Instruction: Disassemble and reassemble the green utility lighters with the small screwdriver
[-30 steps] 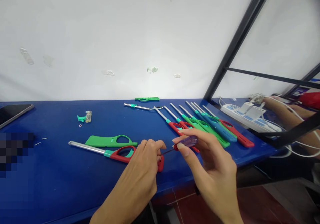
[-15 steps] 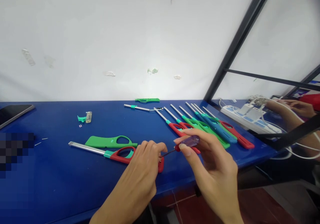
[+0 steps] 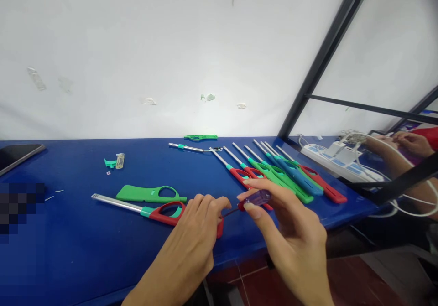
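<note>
My left hand is closed over the handle of a red utility lighter, pressing it down on the blue table. The lighter's metal barrel points left. Between thumb and fingers, my right hand grips a screwdriver with a clear purple handle. Its thin shaft slants down left to the rear end of the red handle, where my left fingers hide part of the tip. Just behind this lighter lies a green handle shell. Further right, several red, green and blue lighters lie side by side.
By the wall are a green shell half and a loose barrel with wire. A clear fuel tank sits at left, near two small metal pins and a phone. A black frame, power strip and another person's hands are right.
The screwdriver handle has turned slightly in my right fingers and shifted a little left. My left hand keeps its hold on the red lighter. The whole view has drifted slightly.
</note>
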Demonstrator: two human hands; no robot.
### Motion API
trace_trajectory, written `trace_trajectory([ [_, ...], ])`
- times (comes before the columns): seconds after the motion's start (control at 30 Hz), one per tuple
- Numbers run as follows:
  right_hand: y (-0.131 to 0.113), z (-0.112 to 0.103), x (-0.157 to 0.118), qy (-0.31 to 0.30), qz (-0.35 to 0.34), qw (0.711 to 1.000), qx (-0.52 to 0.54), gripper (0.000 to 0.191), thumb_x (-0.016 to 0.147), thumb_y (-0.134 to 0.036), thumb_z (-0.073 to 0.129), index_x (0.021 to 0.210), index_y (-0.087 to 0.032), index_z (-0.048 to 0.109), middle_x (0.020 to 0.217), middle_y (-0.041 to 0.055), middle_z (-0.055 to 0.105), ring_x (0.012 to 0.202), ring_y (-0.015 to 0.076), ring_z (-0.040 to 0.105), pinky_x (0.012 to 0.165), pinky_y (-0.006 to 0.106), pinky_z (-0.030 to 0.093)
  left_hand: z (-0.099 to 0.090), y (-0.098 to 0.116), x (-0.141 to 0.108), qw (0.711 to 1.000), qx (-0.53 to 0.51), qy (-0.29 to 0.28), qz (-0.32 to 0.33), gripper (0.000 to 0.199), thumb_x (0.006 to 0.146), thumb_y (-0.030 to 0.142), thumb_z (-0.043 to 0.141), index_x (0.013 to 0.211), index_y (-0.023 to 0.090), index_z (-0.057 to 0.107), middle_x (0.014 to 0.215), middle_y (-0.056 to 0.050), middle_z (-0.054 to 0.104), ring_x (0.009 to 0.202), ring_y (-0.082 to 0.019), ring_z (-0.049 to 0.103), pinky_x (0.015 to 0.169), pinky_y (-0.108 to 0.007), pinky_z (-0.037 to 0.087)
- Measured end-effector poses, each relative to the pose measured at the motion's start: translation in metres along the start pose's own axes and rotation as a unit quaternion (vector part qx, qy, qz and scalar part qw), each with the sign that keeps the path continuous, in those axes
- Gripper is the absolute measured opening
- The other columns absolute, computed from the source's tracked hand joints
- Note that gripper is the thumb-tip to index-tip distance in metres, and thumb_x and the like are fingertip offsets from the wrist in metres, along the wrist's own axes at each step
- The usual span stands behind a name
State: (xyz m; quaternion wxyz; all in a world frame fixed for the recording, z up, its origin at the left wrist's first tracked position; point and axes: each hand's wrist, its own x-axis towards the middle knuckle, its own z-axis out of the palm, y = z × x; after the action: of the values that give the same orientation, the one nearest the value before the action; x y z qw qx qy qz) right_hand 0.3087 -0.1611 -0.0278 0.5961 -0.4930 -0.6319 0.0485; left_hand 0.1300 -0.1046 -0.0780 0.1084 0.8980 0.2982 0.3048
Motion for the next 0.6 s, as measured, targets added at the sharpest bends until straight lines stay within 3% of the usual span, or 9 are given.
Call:
trace_trajectory([
  [0.23,0.007,-0.002,-0.004,-0.014,0.009,1.0,0.001,0.034,0.1,-0.023,0.069,0.131,-0.037,0.069,0.112,-0.0014,0.079,0.095,0.0187,0.076,0.089,0.033,0.062,0.001,0.001,0.0,1.0,-0.023,-0.008,-0.012,0.069,0.095,-0.003,0.035,0.153,0.035,0.031,0.135,-0.006,0.06,0.129,-0.026,0.058,0.119,-0.06,0.041],
  [0.4,0.007,-0.002,-0.004,-0.017,0.016,1.0,0.004,0.036,0.1,-0.023,0.069,0.132,-0.041,0.068,0.112,-0.0042,0.078,0.095,0.0162,0.076,0.09,0.03,0.061,-0.007,0.009,0.001,0.999,-0.028,-0.016,-0.023,0.051,0.104,0.017,0.045,0.15,0.035,0.033,0.132,-0.007,0.062,0.127,-0.029,0.06,0.115,-0.064,0.047],
  [0.6,0.006,-0.002,-0.003,-0.026,0.014,1.0,-0.002,0.037,0.101,-0.024,0.068,0.133,-0.041,0.067,0.112,-0.0048,0.079,0.095,0.016,0.076,0.088,0.03,0.061,-0.006,0.008,0.001,1.0,-0.002,-0.01,-0.015,0.059,0.101,0.017,0.054,0.152,0.034,0.031,0.137,-0.009,0.062,0.133,-0.031,0.058,0.116,-0.065,0.046],
])
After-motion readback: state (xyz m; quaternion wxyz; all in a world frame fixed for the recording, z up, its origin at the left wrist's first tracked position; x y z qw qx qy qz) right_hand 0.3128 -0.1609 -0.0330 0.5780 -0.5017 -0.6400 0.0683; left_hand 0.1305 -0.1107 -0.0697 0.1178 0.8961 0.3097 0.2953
